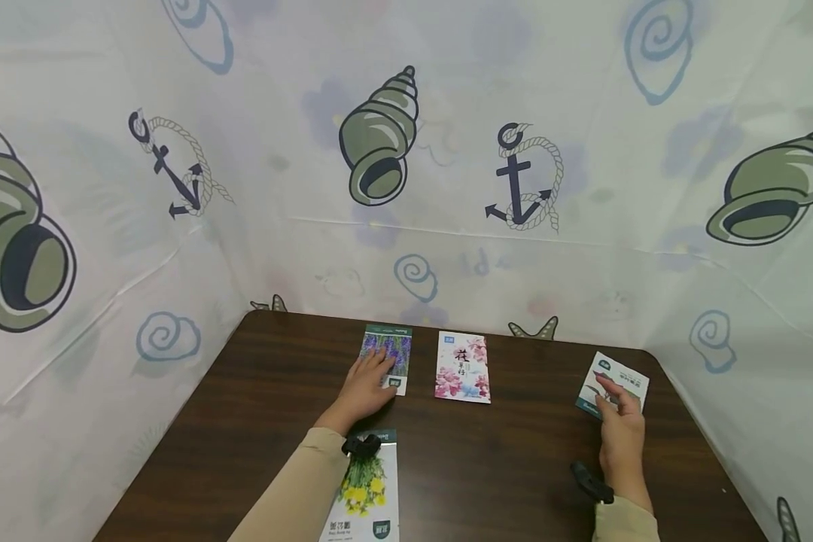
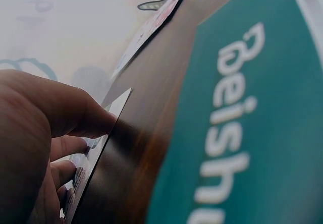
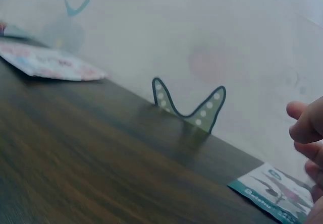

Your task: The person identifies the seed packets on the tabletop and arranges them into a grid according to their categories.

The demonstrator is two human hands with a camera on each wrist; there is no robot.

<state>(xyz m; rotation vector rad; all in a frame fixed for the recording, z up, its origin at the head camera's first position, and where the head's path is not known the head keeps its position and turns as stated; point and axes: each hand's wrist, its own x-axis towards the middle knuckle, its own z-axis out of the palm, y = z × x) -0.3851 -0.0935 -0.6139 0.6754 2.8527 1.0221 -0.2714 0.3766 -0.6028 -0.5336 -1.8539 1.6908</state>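
My left hand (image 1: 366,385) rests on a seed packet with purple flowers (image 1: 396,350) at the back of the table, its fingers spread over the front. In the left wrist view the thumb (image 2: 86,113) touches that packet's face near an edge. My right hand (image 1: 622,440) hovers at the right over a white and green seed packet (image 1: 626,376), with fingers loosely bent. In the right wrist view the fingers (image 3: 308,128) stay above this packet (image 3: 275,191), which lies flat on the table. A pink-blossom packet (image 1: 462,369) lies between the hands.
A larger packet with yellow flowers (image 1: 362,493) lies near the front, partly under the left forearm. The dark wooden table (image 1: 494,467) meets patterned cloth walls (image 1: 278,150) at its back and sides. Each wrist wears a black strap.
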